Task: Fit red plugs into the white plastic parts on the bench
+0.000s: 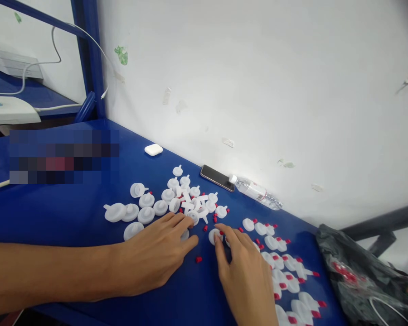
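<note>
My left hand [161, 249] reaches over the white round plastic pieces with narrow spouts, its thumb spread from the fingers. One white piece [185, 235] shows between thumb and fingers, and the fingertips touch another piece [192, 218] in the heap. With thumb and index finger, my right hand [246, 267] pinches a white spouted piece [215, 236] that has a small red cap [221, 232] on its spout. A loose red cap [199, 259] lies between my hands. Further white pieces with red caps [283, 286] are spread at the right, partly hidden by my right hand.
A phone [217, 178] and a plastic bottle [256, 192] lie along the white wall [258, 90]. A small white case [153, 150] rests farther left on the blue table [98, 208]. At the right edge sits a dark plastic bag [367, 276] with red bits in it.
</note>
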A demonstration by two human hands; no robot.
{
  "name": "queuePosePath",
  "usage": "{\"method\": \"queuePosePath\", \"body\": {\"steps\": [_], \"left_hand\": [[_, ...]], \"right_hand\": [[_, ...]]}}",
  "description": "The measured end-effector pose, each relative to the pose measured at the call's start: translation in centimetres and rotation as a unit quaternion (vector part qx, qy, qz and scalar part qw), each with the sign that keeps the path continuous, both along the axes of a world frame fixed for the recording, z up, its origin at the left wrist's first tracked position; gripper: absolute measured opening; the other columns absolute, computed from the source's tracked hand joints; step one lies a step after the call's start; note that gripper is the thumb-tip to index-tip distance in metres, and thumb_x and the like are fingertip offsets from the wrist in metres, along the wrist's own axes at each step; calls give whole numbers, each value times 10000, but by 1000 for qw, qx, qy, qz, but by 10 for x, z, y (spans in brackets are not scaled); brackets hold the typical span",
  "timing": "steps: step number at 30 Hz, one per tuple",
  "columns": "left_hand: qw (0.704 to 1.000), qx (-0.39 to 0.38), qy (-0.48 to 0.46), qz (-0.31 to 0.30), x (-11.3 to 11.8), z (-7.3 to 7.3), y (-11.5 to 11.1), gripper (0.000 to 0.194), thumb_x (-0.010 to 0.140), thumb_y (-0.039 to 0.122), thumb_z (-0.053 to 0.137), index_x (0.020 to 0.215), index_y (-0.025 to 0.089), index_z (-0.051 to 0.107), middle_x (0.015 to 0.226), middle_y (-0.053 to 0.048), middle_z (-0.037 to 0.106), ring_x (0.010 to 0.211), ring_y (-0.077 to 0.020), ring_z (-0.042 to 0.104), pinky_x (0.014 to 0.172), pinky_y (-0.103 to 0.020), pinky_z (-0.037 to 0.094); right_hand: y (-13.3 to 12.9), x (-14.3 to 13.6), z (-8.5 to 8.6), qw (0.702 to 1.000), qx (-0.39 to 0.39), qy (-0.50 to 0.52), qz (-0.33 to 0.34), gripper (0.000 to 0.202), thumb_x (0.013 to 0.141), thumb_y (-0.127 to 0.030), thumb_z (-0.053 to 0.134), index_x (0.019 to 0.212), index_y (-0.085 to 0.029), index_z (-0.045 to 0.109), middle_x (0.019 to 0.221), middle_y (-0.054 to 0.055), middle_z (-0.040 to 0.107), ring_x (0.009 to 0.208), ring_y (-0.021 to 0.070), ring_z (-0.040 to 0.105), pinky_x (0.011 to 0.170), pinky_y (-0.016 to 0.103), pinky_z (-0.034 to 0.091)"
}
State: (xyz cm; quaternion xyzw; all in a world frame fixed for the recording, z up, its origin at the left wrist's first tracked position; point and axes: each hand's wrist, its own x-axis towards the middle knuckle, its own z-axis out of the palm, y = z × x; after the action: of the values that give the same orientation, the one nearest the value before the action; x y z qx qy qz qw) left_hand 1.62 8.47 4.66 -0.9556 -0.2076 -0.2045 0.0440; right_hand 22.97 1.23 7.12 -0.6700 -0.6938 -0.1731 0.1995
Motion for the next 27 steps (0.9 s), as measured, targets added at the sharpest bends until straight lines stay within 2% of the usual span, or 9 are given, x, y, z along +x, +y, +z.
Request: {"method": "queuePosePath", "body": {"steps": [3, 7, 9, 15, 17, 19, 21, 23, 27], "left_hand": [[1000, -2, 5, 6, -1, 0, 0, 245, 920, 66, 620, 1126, 173, 697, 1262, -156, 702, 1067, -308, 668, 924, -438, 542], [1000, -6, 3, -5, -4, -2, 0, 471, 761, -14, 668, 1183, 195, 673, 1273, -118, 688, 1069, -285, 675, 934, -407, 547], [1000, 1, -6, -14, -5, -2, -1, 491, 751, -14, 680, 1193, 200, 669, 1272, -111, 678, 1095, -286, 662, 951, -407, 543], [993, 57, -74, -76, -4, 11, -5, 470, 837, 0, 674, 1272, 175, 638, 1256, -118, 700, 1089, -277, 638, 960, -392, 555], [987, 73, -103, -102, -4, 17, -7, 381, 935, 11, 637, 1278, 177, 635, 1197, -98, 729, 1028, -247, 639, 941, -355, 560], [982, 73, -130, -119, -5, 20, -8, 227, 1047, 98, 622, 1253, 190, 648, 1099, -76, 742, 943, -228, 632, 880, -328, 565], [979, 63, -148, -126, -5, 21, -8, 78, 1114, 221, 615, 1172, 201, 663, 1016, -64, 732, 868, -218, 613, 809, -321, 558], [978, 42, -159, -130, -6, 21, -8, 132, 1152, 292, 565, 1090, 209, 647, 985, -61, 714, 837, -212, 594, 764, -322, 538], [971, -46, -188, -143, -7, 22, -7, 224, 1155, 195, 380, 1026, 215, 563, 921, -51, 645, 812, -216, 543, 756, -346, 502]], "right_hand": [[0, 3, -1, 1000, -5, 3, 4, 357, 1121, -378, 455, 1059, -318, 801, 975, 19, 870, 793, 228, 847, 534, 284, 595], [-1, 5, -6, 1000, -4, 2, 5, 332, 1126, -330, 470, 1066, -283, 793, 969, 0, 854, 804, 234, 840, 534, 300, 567], [-2, 5, -7, 1000, -9, -1, 10, 292, 1121, -321, 500, 1079, -289, 787, 980, -12, 851, 818, 225, 839, 539, 293, 559], [2, 0, -4, 999, 47, 10, 21, 380, 1135, -352, 425, 1040, -275, 785, 910, 24, 845, 742, 252, 836, 474, 335, 559], [4, 0, -2, 997, 73, 18, 37, 322, 1116, -358, 467, 1056, -295, 777, 919, 39, 850, 732, 250, 834, 442, 326, 551], [5, 1, 1, 994, 94, 22, 61, 214, 1084, -337, 549, 1080, -331, 762, 946, 37, 857, 740, 229, 833, 427, 298, 545], [4, 2, 2, 990, 107, 31, 84, 159, 1055, -305, 609, 1102, -356, 752, 977, 29, 860, 756, 209, 834, 431, 273, 548], [3, 1, 3, 989, 105, 57, 87, 171, 1060, -292, 604, 1121, -346, 754, 1027, 38, 860, 795, 218, 841, 473, 278, 576], [-2, -6, 4, 984, 57, 127, 109, 218, 1100, -290, 563, 1182, -300, 765, 1127, 51, 853, 860, 229, 837, 569, 297, 618]]}}
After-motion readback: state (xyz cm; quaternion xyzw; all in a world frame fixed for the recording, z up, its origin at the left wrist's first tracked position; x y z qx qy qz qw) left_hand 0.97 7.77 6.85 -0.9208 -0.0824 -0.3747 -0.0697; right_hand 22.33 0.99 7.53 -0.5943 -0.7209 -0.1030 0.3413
